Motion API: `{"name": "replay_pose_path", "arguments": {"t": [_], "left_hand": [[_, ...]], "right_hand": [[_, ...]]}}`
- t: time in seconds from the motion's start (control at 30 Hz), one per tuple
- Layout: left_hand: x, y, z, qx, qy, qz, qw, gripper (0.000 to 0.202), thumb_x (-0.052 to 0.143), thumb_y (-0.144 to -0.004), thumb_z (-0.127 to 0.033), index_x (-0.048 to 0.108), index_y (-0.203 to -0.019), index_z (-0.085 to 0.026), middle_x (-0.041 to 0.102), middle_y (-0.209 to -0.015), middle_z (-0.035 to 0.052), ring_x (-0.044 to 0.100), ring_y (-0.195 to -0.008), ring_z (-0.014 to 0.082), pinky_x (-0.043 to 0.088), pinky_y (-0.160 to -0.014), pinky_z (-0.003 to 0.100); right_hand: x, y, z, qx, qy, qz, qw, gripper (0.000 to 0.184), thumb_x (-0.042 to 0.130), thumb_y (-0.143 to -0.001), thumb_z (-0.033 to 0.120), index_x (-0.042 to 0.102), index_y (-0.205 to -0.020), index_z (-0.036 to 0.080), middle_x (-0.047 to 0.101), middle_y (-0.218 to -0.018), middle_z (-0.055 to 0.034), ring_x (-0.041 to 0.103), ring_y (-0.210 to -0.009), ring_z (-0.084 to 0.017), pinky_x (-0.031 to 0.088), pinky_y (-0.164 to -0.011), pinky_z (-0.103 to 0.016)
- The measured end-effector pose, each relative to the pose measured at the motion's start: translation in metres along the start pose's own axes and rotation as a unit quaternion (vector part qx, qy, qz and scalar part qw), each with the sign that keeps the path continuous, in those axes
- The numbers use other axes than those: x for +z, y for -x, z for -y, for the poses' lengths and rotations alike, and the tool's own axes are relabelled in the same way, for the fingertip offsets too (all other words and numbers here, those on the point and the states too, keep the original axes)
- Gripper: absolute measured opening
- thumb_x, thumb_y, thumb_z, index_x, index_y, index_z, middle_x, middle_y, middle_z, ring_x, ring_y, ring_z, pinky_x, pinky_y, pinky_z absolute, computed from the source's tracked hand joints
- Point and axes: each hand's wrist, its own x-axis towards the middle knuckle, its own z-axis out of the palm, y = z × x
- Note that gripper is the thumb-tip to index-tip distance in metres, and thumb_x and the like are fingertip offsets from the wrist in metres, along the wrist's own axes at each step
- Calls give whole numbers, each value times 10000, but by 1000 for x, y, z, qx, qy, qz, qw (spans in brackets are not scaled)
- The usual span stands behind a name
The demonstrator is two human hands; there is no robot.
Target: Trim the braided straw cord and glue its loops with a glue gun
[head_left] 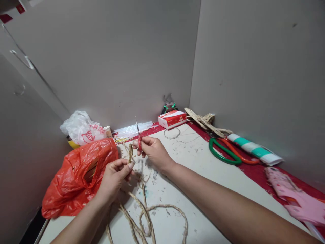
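Between the fingers of my left hand (115,178) is the end of a braided straw rope (131,152), which stands up above the thumb. The rest of the rope (146,217) trails down in loose loops on the white tabletop. My right hand (153,150) grips a small pair of scissors with red handles (139,142), its thin blades pointing up and away from me. The scissors are just right of the rope's end. Loose fibres stick out around my left fingers. The far fingers of both hands are partly hidden.
At left lie a red plastic bag (68,179) and a white plastic bag (85,127). Clear sticks (134,129), a red-white box (172,118) and green-handled pruners (169,105) line the back wall. Large green-and-orange-handled shears (224,157), a striped roll (254,149) and a pink item (291,193) lie right.
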Motion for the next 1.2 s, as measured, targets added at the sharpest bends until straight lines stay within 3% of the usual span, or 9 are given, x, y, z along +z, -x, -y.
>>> {"name": "replay_pose_path", "arguments": {"t": [0.07,0.13,0.23,0.33,0.47,0.63,0.87,1.03,1.2], "left_hand": [[-2,-2,3,4,18,-38,999,299,774,-643,-347,664,-827,-139,622,-532,-20,453,-403,51,332,-423,160],[-6,-4,7,9,35,-72,997,390,778,-630,-353,663,-936,-141,604,-512,-33,440,-393,52,323,-417,160],[-12,-7,13,14,48,-96,994,459,760,-645,-372,640,-1024,-144,571,-488,-53,417,-382,52,296,-401,159],[-17,-8,16,37,56,-105,992,402,742,-668,-330,633,-1014,-158,546,-489,-70,393,-387,40,283,-412,154],[-17,-7,14,57,72,-123,988,330,726,-676,-286,627,-964,-161,478,-450,-96,375,-388,40,265,-414,156],[-17,-7,14,59,92,-124,986,363,730,-665,-290,625,-987,-159,420,-447,-111,317,-373,29,225,-404,159],[-17,-7,14,71,94,-111,987,383,715,-684,-288,644,-1042,-172,410,-435,-110,300,-375,28,225,-409,160],[-16,-6,13,61,97,-115,987,390,719,-674,-262,620,-1039,-167,427,-446,-109,314,-376,29,230,-400,156],[-17,-6,15,61,89,-108,988,392,700,-697,-261,618,-1067,-162,458,-450,-99,315,-377,32,231,-402,157]], "right_hand": [[-4,0,-2,-49,104,4,993,287,612,-740,375,523,-562,169,475,-513,43,430,-509,-95,336,-505,-229],[-9,1,-5,-102,243,16,964,264,568,-765,324,509,-556,173,477,-532,38,421,-528,-98,319,-529,-234],[-15,4,-8,-168,461,64,869,165,562,-753,295,569,-641,175,572,-636,8,473,-587,-119,297,-563,-248],[-16,8,-9,-187,592,106,777,188,569,-751,361,613,-729,180,638,-722,-25,527,-625,-151,282,-574,-269],[-12,12,-7,-191,652,124,723,241,552,-777,410,634,-790,183,669,-765,-44,579,-674,-185,307,-609,-292],[-10,10,-5,-175,682,133,697,263,531,-826,411,660,-808,183,697,-800,-63,606,-692,-199,316,-626,-306],[-15,7,-7,-145,658,112,731,266,481,-864,356,662,-738,207,709,-774,-24,593,-650,-157,274,-573,-278],[-8,14,-9,-172,662,116,720,284,541,-789,436,658,-831,181,692,-809,-59,585,-671,-186,298,-599,-288],[-7,12,-11,-166,681,122,702,271,511,-831,413,663,-818,189,699,-800,-59,599,-681,-189,303,-610,-297]]}}
